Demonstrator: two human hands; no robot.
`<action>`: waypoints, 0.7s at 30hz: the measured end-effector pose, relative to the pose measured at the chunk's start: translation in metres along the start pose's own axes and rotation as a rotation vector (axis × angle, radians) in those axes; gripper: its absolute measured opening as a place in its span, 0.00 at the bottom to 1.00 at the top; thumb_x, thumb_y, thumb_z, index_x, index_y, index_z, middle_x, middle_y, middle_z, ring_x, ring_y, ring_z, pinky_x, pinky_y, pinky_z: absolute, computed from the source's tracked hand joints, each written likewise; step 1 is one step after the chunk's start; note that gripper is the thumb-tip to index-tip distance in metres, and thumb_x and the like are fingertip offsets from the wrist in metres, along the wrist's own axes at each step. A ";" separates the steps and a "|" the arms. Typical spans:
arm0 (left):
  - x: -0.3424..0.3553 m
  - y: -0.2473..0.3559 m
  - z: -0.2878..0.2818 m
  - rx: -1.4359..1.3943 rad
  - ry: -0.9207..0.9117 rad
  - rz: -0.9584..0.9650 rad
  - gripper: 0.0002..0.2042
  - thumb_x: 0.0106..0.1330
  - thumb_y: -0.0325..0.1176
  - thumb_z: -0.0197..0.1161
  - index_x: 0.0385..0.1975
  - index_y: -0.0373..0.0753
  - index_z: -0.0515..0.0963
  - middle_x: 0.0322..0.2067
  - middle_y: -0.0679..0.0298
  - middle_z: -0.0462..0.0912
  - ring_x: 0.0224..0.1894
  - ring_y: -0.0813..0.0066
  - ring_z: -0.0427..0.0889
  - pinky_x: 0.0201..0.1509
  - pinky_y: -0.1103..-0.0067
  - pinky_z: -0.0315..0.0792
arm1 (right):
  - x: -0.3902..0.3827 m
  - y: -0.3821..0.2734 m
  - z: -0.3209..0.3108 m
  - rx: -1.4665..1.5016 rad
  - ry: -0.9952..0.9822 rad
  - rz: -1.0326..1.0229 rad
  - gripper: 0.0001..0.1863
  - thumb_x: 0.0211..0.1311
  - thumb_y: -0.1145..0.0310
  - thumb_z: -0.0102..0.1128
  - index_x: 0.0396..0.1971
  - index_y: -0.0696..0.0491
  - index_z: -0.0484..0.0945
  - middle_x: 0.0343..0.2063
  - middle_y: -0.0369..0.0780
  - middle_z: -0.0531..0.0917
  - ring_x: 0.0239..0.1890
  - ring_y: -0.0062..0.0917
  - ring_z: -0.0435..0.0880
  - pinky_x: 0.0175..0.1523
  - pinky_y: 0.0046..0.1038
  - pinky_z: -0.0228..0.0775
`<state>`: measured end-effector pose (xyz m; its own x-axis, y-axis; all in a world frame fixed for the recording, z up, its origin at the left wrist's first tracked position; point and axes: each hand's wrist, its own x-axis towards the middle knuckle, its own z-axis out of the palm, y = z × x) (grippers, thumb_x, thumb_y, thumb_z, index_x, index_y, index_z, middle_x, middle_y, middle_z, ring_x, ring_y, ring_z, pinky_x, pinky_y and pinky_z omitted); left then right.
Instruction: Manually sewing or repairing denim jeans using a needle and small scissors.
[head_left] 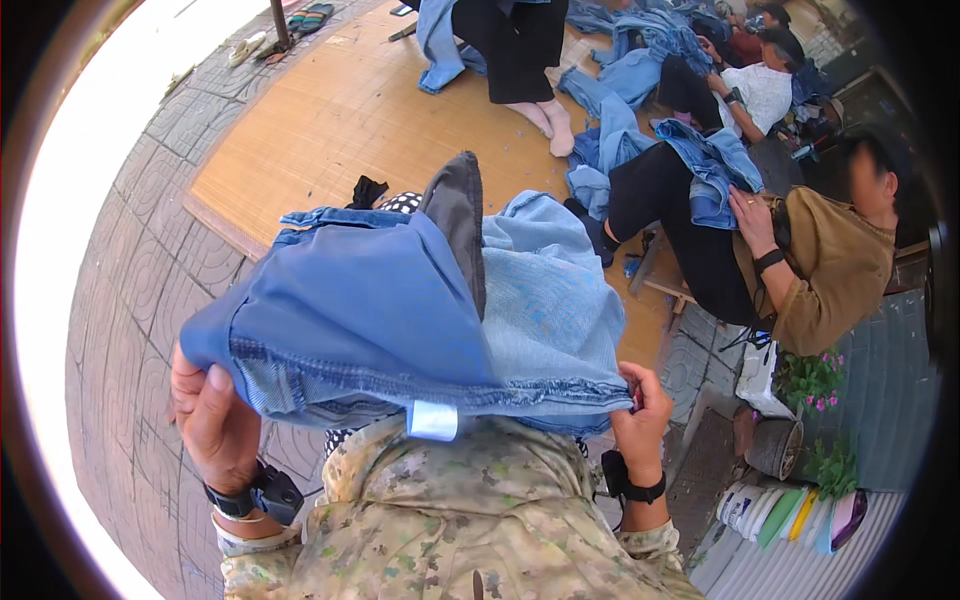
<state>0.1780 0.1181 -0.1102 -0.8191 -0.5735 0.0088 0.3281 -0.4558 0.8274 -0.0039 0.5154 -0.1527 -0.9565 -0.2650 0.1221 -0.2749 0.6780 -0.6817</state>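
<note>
So the blue denim garment (400, 310) is held up right in front of the chest, stretched between both hands, draping over the lap. Left hand (212, 420) has its fingers clenched around the left end of the stitched edge, thumb on top pinning the fabric. Right hand (640, 415) is pinching the right end of that same edge, fingers closed tight on the cloth.

Handling-wise I'd say it's soft and floppy but fairly heavy for cloth, it sags in the middle and folds on itself. Not slippery, that coarse weave grips fine, and nothing fragile about it. Best place to hold looks like the thick stitched band where the layers are doubled, thin parts would just bunch up.

Textures: outer side is a deeper blue, the turned-out inside is paler with a visible weave. There's a small white label (433, 420) hanging off the bottom edge and a dark grey pocket lining (458, 215) sticking up at the top.

Around it: woven straw mat (330, 120) on grey paving (140, 290), other people sitting with more denim pieces (640, 110), some potted pink flowers (810, 380) at right
</note>
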 end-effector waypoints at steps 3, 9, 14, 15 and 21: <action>-0.013 0.033 0.001 0.107 -0.094 0.295 0.20 0.65 0.29 0.60 0.56 0.32 0.70 0.53 0.51 0.78 0.55 0.63 0.77 0.65 0.66 0.65 | 0.003 -0.017 -0.030 -0.011 0.195 -0.095 0.10 0.47 0.78 0.67 0.32 0.56 0.80 0.23 0.31 0.79 0.22 0.11 0.64 0.26 0.16 0.54; -0.028 0.068 0.014 0.083 -0.159 0.507 0.15 0.70 0.30 0.54 0.55 0.34 0.71 0.51 0.55 0.79 0.53 0.65 0.79 0.59 0.70 0.71 | 0.026 -0.080 -0.136 0.135 0.493 -0.392 0.09 0.51 0.84 0.62 0.33 0.59 0.76 0.28 0.35 0.79 0.31 0.16 0.74 0.39 0.17 0.64; -0.029 0.091 0.055 0.062 -0.200 0.540 0.15 0.71 0.29 0.53 0.54 0.33 0.72 0.50 0.56 0.80 0.51 0.68 0.79 0.57 0.74 0.71 | 0.033 -0.087 -0.286 0.039 0.070 -0.814 0.12 0.57 0.74 0.64 0.36 0.60 0.70 0.24 0.40 0.75 0.22 0.19 0.69 0.32 0.23 0.62; -0.027 0.100 0.066 0.068 -0.216 0.552 0.15 0.71 0.29 0.53 0.54 0.33 0.72 0.50 0.56 0.80 0.51 0.68 0.79 0.57 0.75 0.72 | 0.040 -0.079 -0.306 0.166 0.069 -0.891 0.11 0.59 0.73 0.63 0.36 0.59 0.70 0.24 0.40 0.74 0.21 0.19 0.68 0.31 0.23 0.62; 0.025 0.126 0.116 0.088 -0.209 0.592 0.14 0.72 0.28 0.52 0.54 0.33 0.72 0.49 0.58 0.81 0.49 0.72 0.80 0.55 0.79 0.73 | 0.122 -0.112 -0.258 0.515 0.263 -0.544 0.11 0.57 0.74 0.65 0.38 0.55 0.73 0.28 0.35 0.78 0.24 0.17 0.72 0.33 0.20 0.65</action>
<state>0.1443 0.1249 0.0590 -0.5885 -0.5622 0.5810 0.7210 -0.0398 0.6918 -0.1147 0.5838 0.1245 -0.7103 -0.2542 0.6564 -0.6919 0.0804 -0.7175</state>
